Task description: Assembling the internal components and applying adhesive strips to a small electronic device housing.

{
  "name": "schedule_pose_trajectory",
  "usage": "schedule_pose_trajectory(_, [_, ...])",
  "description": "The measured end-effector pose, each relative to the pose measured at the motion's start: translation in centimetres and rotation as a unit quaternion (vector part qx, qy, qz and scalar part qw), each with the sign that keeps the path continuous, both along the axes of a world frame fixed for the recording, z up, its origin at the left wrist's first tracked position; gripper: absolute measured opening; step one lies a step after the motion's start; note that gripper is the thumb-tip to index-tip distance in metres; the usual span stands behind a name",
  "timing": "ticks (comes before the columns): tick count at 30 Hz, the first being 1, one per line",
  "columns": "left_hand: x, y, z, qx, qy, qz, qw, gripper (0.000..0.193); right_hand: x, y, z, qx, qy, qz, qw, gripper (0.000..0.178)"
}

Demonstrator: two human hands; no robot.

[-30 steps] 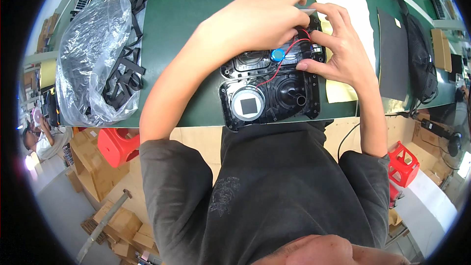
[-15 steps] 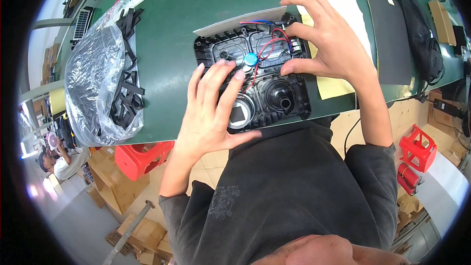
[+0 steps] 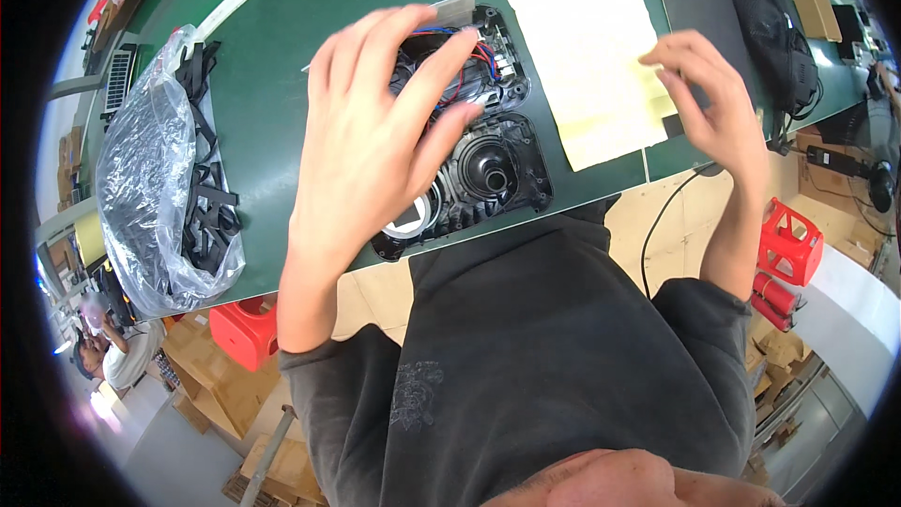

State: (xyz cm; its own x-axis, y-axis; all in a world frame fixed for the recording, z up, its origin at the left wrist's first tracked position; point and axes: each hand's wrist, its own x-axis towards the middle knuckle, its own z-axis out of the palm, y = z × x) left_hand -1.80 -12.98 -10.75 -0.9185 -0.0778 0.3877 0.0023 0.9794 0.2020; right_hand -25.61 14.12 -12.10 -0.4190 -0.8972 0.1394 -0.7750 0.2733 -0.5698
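Note:
A black plastic housing in two halves (image 3: 535, 145) lies on the green table near its front edge. My left hand (image 3: 371, 117) spreads over its left part, fingers stretched and apart, with index fingertip and thumb tip by the red and blue wires (image 3: 485, 58). Whether they touch the housing I cannot tell. A black round cone part (image 3: 493, 169) and a white ring (image 3: 410, 218) show in the near half. Behind the hand stands a grey flat strip (image 3: 457, 7). My right hand (image 3: 713, 99) hovers at the yellow paper's right edge, fingers loosely curved, nothing visible between them.
Yellow paper (image 3: 601, 84) lies right of the housing, then a dark sheet (image 3: 690, 0) and a black mesh bag (image 3: 765, 28). A clear plastic bag (image 3: 141, 178) with black strips (image 3: 214, 197) lies left. Red stools (image 3: 790, 242) stand below the table. Another person (image 3: 117, 352) is far left.
My right hand has left the housing and moved right over the paper. My left hand has moved up and covers more of the housing, hiding the blue round part. The view has shifted right.

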Motion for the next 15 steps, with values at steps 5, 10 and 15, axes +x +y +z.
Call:
schedule_pose_trajectory(5, [-2.3, 0.6, -0.9, -0.051, -0.009, 0.008, 0.999, 0.032, 1.3, 4.4, 0.3, 0.11, -0.045, -0.043, 0.992, 0.026])
schedule_pose_trajectory(10, [-2.4, 0.8, -1.2, -0.048, -0.009, 0.012, 0.999, 0.026, 1.1, 4.8, -0.9, 0.101, -0.003, -0.016, 0.995, 0.03])
schedule_pose_trajectory(15, [-2.6, 0.9, -1.6, -0.032, -0.017, 0.021, 0.999, 0.023, 0.6, 4.6, -1.4, 0.095, -0.035, -0.022, 0.995, 0.023])
